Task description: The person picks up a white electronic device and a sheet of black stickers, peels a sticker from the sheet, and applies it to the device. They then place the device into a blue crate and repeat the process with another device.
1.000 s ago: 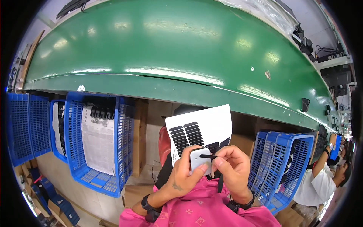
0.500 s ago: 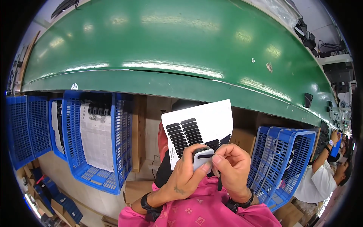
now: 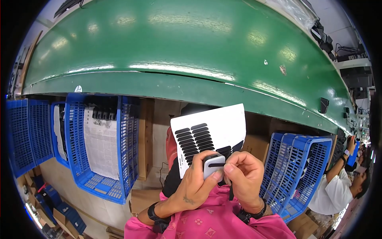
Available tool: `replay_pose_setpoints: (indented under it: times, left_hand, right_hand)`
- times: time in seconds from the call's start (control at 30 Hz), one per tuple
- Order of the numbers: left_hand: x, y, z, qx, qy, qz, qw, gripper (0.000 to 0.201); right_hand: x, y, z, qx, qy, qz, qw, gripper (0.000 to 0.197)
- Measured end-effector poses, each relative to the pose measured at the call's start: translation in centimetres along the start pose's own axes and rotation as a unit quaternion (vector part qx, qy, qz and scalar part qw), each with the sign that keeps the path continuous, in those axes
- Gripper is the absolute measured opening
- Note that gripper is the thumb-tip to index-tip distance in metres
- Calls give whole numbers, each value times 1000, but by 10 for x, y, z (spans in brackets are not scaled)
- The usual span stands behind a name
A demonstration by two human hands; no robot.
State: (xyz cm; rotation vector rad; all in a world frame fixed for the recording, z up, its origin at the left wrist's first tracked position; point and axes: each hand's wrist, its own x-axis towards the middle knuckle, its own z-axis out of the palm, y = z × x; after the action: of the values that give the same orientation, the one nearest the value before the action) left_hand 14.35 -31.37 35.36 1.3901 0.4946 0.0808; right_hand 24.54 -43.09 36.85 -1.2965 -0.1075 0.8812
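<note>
My left hand (image 3: 194,180) is closed around a small rounded device (image 3: 209,170) with a pale silver face and a black edge, held above my lap. Between the thumb and index finger of my right hand (image 3: 245,176) is the right end of a thin black adhesive strip (image 3: 216,164). The rest of that strip lies across the upper part of the silver face; whether it is stuck down there, I cannot tell. Just beyond both hands a white sticker sheet (image 3: 225,121) rests at a slant, with rows of black strips on it. My hands cover its near right part.
A green workbench (image 3: 179,44) spans the far side, with a small black part (image 3: 324,105) at its right. Blue crates (image 3: 101,186) stand at the left, one lined with pale sheeting; another blue crate (image 3: 292,175) is at the right. Beyond it a co-worker in white (image 3: 326,195) handles something blue.
Both of my hands keep nearly the same pose on the device and the strip. The sheet has shifted very slightly, and the co-worker's arm at the right has moved a little.
</note>
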Motion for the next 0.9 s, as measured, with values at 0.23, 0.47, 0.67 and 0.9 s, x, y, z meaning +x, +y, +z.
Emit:
replay_pose_setpoints:
  times: [0.23, 0.47, 0.67, 0.9]
  left_hand:
    - [-1, -2, 0, 0, 1, 3, 1000, 43]
    - [-3, -1, 0, -12, 7, -19, 1000, 42]
    - [-3, -2, 1, -5, 11, -19, 1000, 42]
    - [-2, -4, 1, 19, 14, 18, 1000, 42]
  right_hand:
    - [0, 0, 2, -12, 2, -2, 1000, 5]
    - [-1, 0, 3, -21, 2, -3, 1000, 6]
    - [-2, 0, 6, -32, 5, 2, 999, 5]
    - [0, 3, 13, -62, 39, -33, 997, 5]
